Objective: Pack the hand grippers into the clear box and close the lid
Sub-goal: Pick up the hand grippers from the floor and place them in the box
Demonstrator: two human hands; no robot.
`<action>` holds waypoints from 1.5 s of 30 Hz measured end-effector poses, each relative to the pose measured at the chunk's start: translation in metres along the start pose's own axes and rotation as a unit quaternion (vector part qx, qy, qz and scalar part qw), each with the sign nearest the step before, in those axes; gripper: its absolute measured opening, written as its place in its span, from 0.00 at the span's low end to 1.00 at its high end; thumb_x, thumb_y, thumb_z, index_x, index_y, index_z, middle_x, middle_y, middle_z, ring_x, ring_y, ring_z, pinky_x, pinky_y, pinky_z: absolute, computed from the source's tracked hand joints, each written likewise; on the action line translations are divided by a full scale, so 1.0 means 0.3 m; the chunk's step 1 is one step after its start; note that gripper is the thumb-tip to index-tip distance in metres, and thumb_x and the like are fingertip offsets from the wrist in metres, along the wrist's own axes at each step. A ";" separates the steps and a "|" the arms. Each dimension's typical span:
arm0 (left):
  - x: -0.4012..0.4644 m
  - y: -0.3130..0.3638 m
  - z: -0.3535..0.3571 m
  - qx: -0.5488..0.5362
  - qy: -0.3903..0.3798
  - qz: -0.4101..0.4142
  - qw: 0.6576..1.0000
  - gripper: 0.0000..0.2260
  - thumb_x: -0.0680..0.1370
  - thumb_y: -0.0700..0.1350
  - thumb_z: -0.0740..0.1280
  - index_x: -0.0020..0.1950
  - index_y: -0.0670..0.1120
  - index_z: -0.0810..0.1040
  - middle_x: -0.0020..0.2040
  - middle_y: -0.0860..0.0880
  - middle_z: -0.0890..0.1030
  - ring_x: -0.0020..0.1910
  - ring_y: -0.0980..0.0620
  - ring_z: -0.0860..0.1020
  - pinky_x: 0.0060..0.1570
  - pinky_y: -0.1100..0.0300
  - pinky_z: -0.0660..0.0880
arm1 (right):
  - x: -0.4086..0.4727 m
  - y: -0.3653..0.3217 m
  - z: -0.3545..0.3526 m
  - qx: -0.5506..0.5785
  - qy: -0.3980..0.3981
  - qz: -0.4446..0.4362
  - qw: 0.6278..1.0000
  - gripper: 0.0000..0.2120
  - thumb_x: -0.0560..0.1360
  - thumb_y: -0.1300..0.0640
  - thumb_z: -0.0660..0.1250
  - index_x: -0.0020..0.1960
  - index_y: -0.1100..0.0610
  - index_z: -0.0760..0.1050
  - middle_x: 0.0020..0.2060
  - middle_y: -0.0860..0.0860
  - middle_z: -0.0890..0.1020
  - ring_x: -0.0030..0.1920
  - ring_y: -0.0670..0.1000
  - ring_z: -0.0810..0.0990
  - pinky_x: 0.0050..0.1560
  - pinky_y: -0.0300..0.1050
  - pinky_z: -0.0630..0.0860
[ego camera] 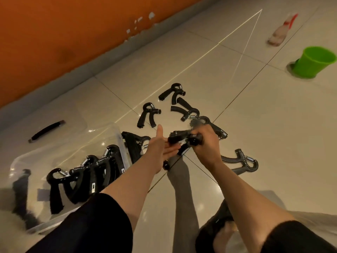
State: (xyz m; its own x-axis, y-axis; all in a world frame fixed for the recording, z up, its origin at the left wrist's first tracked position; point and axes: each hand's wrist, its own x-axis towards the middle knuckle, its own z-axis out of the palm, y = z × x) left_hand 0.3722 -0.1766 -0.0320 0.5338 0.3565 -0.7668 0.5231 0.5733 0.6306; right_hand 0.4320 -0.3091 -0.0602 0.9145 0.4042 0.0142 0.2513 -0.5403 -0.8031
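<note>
Fingers point(197, 141) of the right hand point(206, 143) clasp a gripper point(184, 138), long axis pointing 9 o'clock toward the flat, spread left hand point(160, 147). Box point(116, 132) lies at 8 o'clock, grippers inside.

A green bucket point(314, 62) stands on the pale tiled floor point(255, 125) at far right; a blurred spray bottle point(281, 31) lies beyond it, near the orange wall point(54, 42)

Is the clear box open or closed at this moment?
Open. The clear box has no lid on top, and hand grippers stand inside in a row. The lid lies on the floor behind it.
</note>
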 end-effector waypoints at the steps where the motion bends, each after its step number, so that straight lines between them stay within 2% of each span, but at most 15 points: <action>1: -0.016 0.016 -0.023 -0.009 -0.008 -0.003 1.000 0.23 0.79 0.59 0.57 0.53 0.38 0.75 0.48 0.41 0.83 0.47 0.46 0.83 0.46 0.55 0.80 | -0.012 -0.034 0.005 0.018 -0.003 -0.006 1.000 0.09 0.71 0.68 0.66 0.42 0.54 0.73 0.47 0.48 0.74 0.46 0.42 0.70 0.47 0.29 0.65; 5: -0.089 0.036 -0.106 0.048 0.000 0.018 0.999 0.10 0.78 0.42 0.66 0.55 0.38 0.77 0.50 0.40 0.82 0.46 0.49 0.82 0.49 0.56 0.81 | -0.067 -0.144 0.034 0.055 -0.046 -0.024 0.997 0.14 0.69 0.72 0.64 0.46 0.54 0.74 0.52 0.47 0.72 0.51 0.44 0.71 0.54 0.37 0.71; 8: -0.129 0.018 -0.177 -0.011 0.021 0.060 0.998 0.07 0.77 0.36 0.66 0.54 0.38 0.79 0.50 0.39 0.82 0.46 0.48 0.82 0.47 0.59 0.80 | -0.112 -0.180 0.065 -0.003 -0.070 -0.062 0.996 0.22 0.71 0.68 0.67 0.62 0.52 0.72 0.64 0.48 0.67 0.59 0.44 0.68 0.59 0.33 0.68; 10: -0.157 0.013 -0.225 -0.068 0.023 0.098 0.993 0.08 0.77 0.34 0.65 0.54 0.37 0.78 0.50 0.41 0.82 0.50 0.47 0.82 0.51 0.58 0.79 | -0.130 -0.199 0.082 0.021 -0.053 -0.038 0.998 0.22 0.76 0.64 0.62 0.69 0.52 0.68 0.63 0.50 0.73 0.58 0.46 0.75 0.61 0.41 0.74; 13: -0.191 0.018 -0.307 -0.104 0.021 0.145 0.984 0.07 0.77 0.33 0.64 0.54 0.39 0.78 0.48 0.42 0.82 0.49 0.48 0.82 0.53 0.57 0.79 | -0.149 -0.279 0.101 0.147 -0.071 0.032 0.986 0.14 0.81 0.62 0.56 0.60 0.58 0.76 0.45 0.51 0.81 0.40 0.43 0.83 0.41 0.39 0.81; 16: -0.227 0.013 -0.412 -0.092 0.024 0.189 0.977 0.09 0.77 0.34 0.64 0.56 0.39 0.78 0.46 0.43 0.83 0.46 0.50 0.82 0.49 0.60 0.80 | -0.181 -0.393 0.137 0.196 -0.111 0.024 0.974 0.10 0.80 0.58 0.59 0.52 0.57 0.80 0.42 0.56 0.83 0.39 0.50 0.83 0.39 0.43 0.81; 20: -0.274 -0.014 -0.563 -0.069 0.049 0.231 0.969 0.10 0.77 0.34 0.65 0.57 0.38 0.77 0.45 0.43 0.83 0.44 0.51 0.82 0.48 0.61 0.80 | -0.221 -0.489 0.222 0.095 -0.150 -0.033 0.984 0.03 0.72 0.52 0.71 0.44 0.50 0.79 0.30 0.51 0.78 0.32 0.47 0.76 0.38 0.43 0.75; 23: -0.297 -0.041 -0.668 -0.052 0.084 0.228 0.969 0.10 0.77 0.33 0.65 0.58 0.37 0.76 0.43 0.43 0.81 0.41 0.52 0.81 0.40 0.66 0.79 | -0.253 -0.540 0.302 0.038 -0.204 -0.033 0.978 0.07 0.68 0.55 0.75 0.39 0.50 0.77 0.26 0.47 0.75 0.28 0.45 0.73 0.37 0.42 0.74; 25: -0.306 -0.066 -0.727 -0.027 0.116 0.220 0.968 0.09 0.76 0.32 0.65 0.56 0.36 0.75 0.41 0.43 0.80 0.39 0.51 0.80 0.37 0.65 0.78 | -0.269 -0.569 0.360 0.010 -0.231 -0.033 0.972 0.11 0.68 0.57 0.76 0.34 0.50 0.74 0.24 0.46 0.73 0.27 0.45 0.72 0.38 0.43 0.74; 28: -0.297 -0.104 -0.806 0.015 0.178 0.202 0.963 0.09 0.75 0.33 0.67 0.55 0.38 0.75 0.41 0.42 0.79 0.38 0.50 0.77 0.41 0.59 0.76 | -0.288 -0.601 0.446 -0.027 -0.254 -0.038 0.966 0.08 0.67 0.59 0.76 0.35 0.54 0.77 0.24 0.46 0.75 0.27 0.45 0.73 0.38 0.42 0.74; 32: -0.274 -0.130 -0.891 0.066 0.217 0.169 0.959 0.08 0.74 0.32 0.67 0.52 0.40 0.76 0.39 0.47 0.77 0.35 0.53 0.75 0.36 0.61 0.74 | -0.312 -0.630 0.540 -0.045 -0.272 -0.037 0.961 0.08 0.67 0.59 0.75 0.34 0.54 0.76 0.25 0.47 0.75 0.27 0.45 0.73 0.35 0.41 0.71; 36: -0.240 -0.107 -0.956 0.124 0.217 0.137 0.959 0.10 0.72 0.30 0.67 0.49 0.41 0.78 0.39 0.46 0.79 0.44 0.48 0.79 0.53 0.52 0.78 | -0.317 -0.642 0.623 -0.077 -0.272 -0.022 0.959 0.07 0.68 0.58 0.74 0.40 0.60 0.79 0.32 0.54 0.81 0.35 0.52 0.81 0.40 0.47 0.78; 39: -0.206 -0.098 -0.987 0.223 0.236 0.121 0.938 0.10 0.73 0.31 0.65 0.39 0.46 0.76 0.38 0.46 0.77 0.45 0.47 0.78 0.54 0.50 0.78 | -0.309 -0.631 0.689 -0.118 -0.278 0.010 0.953 0.09 0.67 0.56 0.74 0.34 0.58 0.75 0.30 0.53 0.80 0.34 0.52 0.81 0.37 0.46 0.78; 42: -0.184 -0.104 -0.990 0.344 0.248 0.136 0.895 0.08 0.73 0.33 0.64 0.46 0.43 0.78 0.43 0.46 0.78 0.48 0.46 0.79 0.50 0.54 0.77 | -0.294 -0.613 0.743 -0.152 -0.307 0.051 0.938 0.06 0.68 0.57 0.73 0.37 0.58 0.76 0.29 0.50 0.78 0.29 0.47 0.78 0.28 0.38 0.72; 45: -0.155 -0.115 -0.991 0.389 0.231 0.130 0.882 0.11 0.73 0.33 0.63 0.53 0.42 0.80 0.49 0.44 0.82 0.49 0.46 0.80 0.48 0.57 0.75 | -0.277 -0.598 0.784 -0.193 -0.313 0.065 0.928 0.07 0.69 0.58 0.71 0.45 0.58 0.78 0.34 0.51 0.80 0.35 0.50 0.80 0.34 0.40 0.74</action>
State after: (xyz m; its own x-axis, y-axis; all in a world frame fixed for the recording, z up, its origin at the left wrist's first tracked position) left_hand 0.1319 0.0064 -0.0537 0.4684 0.7676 -0.4375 0.8168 -0.1875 0.5456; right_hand 0.2364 -0.0722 -0.0573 0.6121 0.6012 -0.5138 0.3569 -0.7897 -0.4989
